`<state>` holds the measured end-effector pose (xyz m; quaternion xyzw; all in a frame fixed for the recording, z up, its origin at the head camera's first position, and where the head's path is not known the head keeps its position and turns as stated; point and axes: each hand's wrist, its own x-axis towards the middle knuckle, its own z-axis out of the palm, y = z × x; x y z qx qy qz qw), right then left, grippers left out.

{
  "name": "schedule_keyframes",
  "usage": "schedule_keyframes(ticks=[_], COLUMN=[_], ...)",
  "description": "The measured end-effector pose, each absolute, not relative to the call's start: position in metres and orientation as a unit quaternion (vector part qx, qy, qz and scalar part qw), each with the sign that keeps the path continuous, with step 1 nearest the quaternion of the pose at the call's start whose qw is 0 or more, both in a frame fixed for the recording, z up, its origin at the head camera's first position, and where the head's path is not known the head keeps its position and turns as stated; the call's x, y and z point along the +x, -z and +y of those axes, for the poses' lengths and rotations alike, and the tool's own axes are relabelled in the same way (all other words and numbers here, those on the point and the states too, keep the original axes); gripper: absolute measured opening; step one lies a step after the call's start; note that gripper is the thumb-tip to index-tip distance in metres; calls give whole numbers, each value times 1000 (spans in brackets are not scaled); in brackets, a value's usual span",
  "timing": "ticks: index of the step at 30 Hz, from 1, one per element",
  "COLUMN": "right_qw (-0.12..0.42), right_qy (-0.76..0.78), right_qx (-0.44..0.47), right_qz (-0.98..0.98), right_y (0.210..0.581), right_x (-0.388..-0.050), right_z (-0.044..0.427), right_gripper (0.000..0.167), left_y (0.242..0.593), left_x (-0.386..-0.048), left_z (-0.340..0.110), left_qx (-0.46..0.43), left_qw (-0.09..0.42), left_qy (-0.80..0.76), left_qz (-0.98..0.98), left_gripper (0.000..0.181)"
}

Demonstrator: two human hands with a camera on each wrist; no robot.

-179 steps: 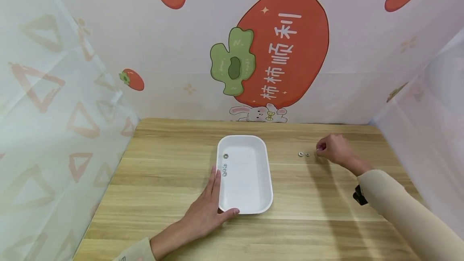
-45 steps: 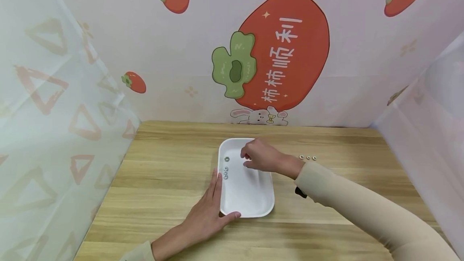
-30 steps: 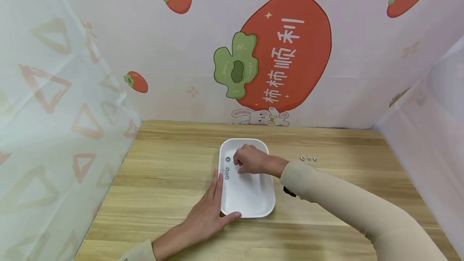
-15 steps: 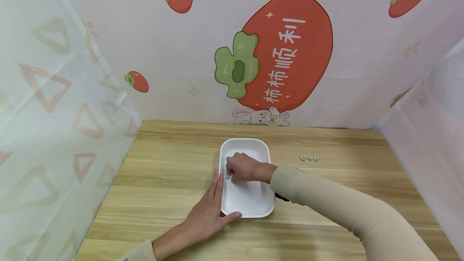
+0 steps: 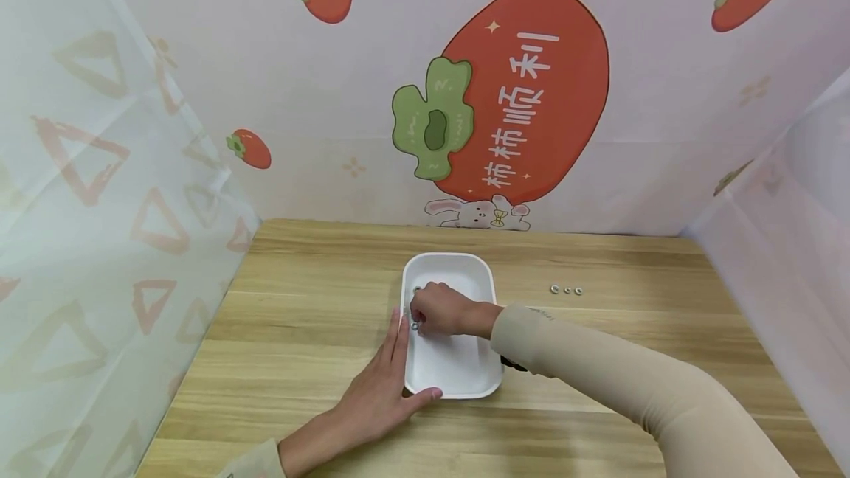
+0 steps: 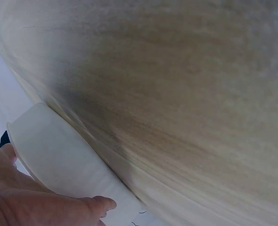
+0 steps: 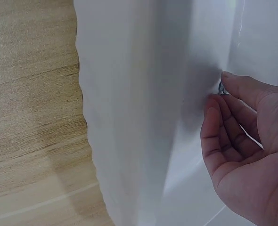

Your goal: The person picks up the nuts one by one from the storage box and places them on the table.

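Note:
My left hand point(image 5: 373, 395) rests at the left side of a white tray point(image 5: 458, 375), its fingers straight along the rim and its thumb on the near edge. Inside the tray, my right hand point(image 5: 446, 310) reaches down near the left wall. In the right wrist view its thumb and fingertips pinch a small metal nut point(image 7: 221, 88), mostly hidden by the fingers. One nut point(image 5: 415, 327) shows just below that hand and another point(image 5: 417, 289) peeks out above it. The left wrist view has the tray's outer wall point(image 6: 59, 150) against my palm and fingers.
On the wooden table point(image 5: 312, 330), right of the tray, a row of three small nuts point(image 5: 567, 290) lies. A patterned backdrop point(image 5: 319, 190) rises behind the table, and white side walls point(image 5: 783, 242) stand left and right.
My right hand set a third nut in the row on the table, came left over the tray, and went down onto the nuts by its left wall. My left hand stayed put.

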<state>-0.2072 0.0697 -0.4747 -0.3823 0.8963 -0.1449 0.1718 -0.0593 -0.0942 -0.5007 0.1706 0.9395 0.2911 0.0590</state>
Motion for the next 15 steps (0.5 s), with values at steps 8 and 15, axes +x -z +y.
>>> schedule_keyframes(ticks=[8,15], right_qw=[156,146], right_qy=[145,146], right_qx=[-390,-405], right_qz=[896,891], right_y=[478,500], right_x=[-205,-211], right_z=[67,68], right_gripper=[15,14], left_y=[499,501], left_x=[-59,-59], left_z=[-94,-95], left_qx=[172,172], left_qw=[57,58], left_qy=[-289,-289], left_qz=[940,940], left_gripper=[117,118])
